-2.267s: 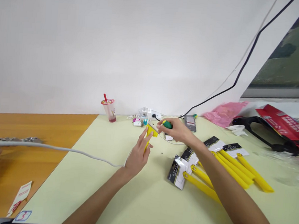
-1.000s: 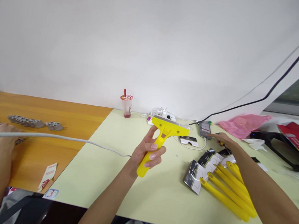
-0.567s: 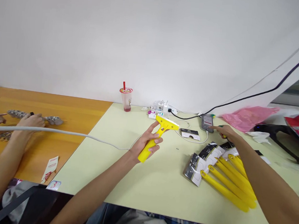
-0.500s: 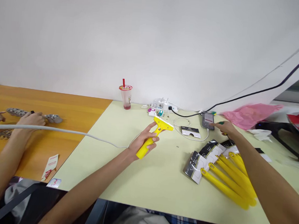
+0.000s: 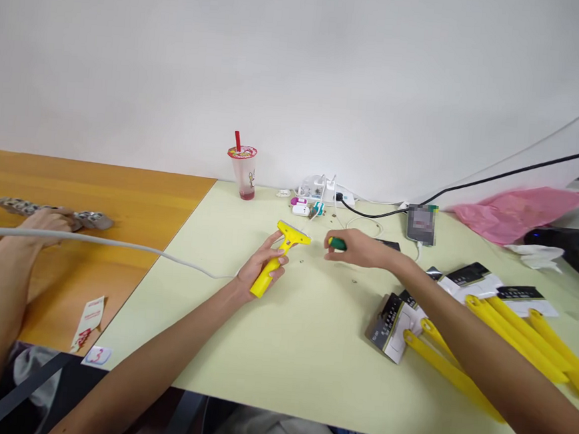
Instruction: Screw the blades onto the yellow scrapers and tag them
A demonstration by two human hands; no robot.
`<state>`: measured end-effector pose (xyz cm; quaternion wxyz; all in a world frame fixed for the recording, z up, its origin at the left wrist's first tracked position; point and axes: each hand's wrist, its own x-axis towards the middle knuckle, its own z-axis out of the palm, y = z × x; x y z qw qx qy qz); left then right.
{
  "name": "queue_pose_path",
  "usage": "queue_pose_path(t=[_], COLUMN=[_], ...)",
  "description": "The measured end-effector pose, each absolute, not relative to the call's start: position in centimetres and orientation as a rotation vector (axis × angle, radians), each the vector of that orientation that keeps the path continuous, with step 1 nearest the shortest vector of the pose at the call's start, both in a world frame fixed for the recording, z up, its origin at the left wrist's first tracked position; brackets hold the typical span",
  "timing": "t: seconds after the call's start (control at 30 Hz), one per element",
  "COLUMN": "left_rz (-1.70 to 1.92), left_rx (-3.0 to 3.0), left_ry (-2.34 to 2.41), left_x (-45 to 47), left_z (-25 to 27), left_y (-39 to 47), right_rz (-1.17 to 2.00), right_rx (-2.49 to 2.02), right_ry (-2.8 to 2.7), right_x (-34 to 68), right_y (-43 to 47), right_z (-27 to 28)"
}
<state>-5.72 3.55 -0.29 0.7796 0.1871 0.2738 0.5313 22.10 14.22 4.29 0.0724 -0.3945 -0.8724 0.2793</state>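
My left hand [image 5: 264,266] is wrapped around the yellow handle of a scraper [image 5: 293,235], whose wide head points up and away from me above the table. Just right of the scraper head is my right hand [image 5: 360,248], closed on what looks like a small screwdriver with a green handle [image 5: 338,243]; its shaft cannot be made out. The two hands are apart. Under and beside my right forearm lie several long yellow handles [image 5: 450,371] with black-and-white cards [image 5: 390,326] at their upper ends.
A cup with a red straw [image 5: 245,173] stands by the wall. Nearby are a power strip [image 5: 324,192] with cables, a phone [image 5: 421,225] and a pink bag [image 5: 520,212]. On the orange table at left, another person's hand [image 5: 48,221] touches a grey object [image 5: 93,219].
My right hand has moved left from the phone, bringing the green-handled screwdriver close to the scraper head. The scraper stays in my left hand. The view has shifted slightly.
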Motion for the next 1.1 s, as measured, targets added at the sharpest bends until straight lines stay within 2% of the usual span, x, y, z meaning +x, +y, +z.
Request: queue_pose_path(t=[0.2,0.43,0.57,0.73,0.93,1.1], left_rz=[1.232,1.248,1.230,1.234,1.195,1.157], left_rx=[0.341,0.306,0.310,0.322,0.366,0.394], left_ry=[0.590,0.575,0.600,0.579,0.576,0.609], left_x=[-6.5,-6.6,-6.4,-6.7,-6.4,-5.8], left_z=[-0.4,0.3,0.5,0.4,-0.2,0.0], left_y=[4.0,3.9,3.7,3.8,3.5,3.0], right_rz=[0.833,0.861,0.769,0.894,0.872,0.919], right_rx=[-0.973,-0.942,-0.916,-0.976,-0.704,-0.553], right_ry=[-2.824,-2.868,-2.910,-2.606,-1.624,-1.355], right_x=[16.3,15.9,15.9,18.2,23.3,25.4], right_y=[13.9,14.3,13.9,12.6,9.0,6.9], right_z=[2.9,1.6,1.9,7.2,15.9,18.5])
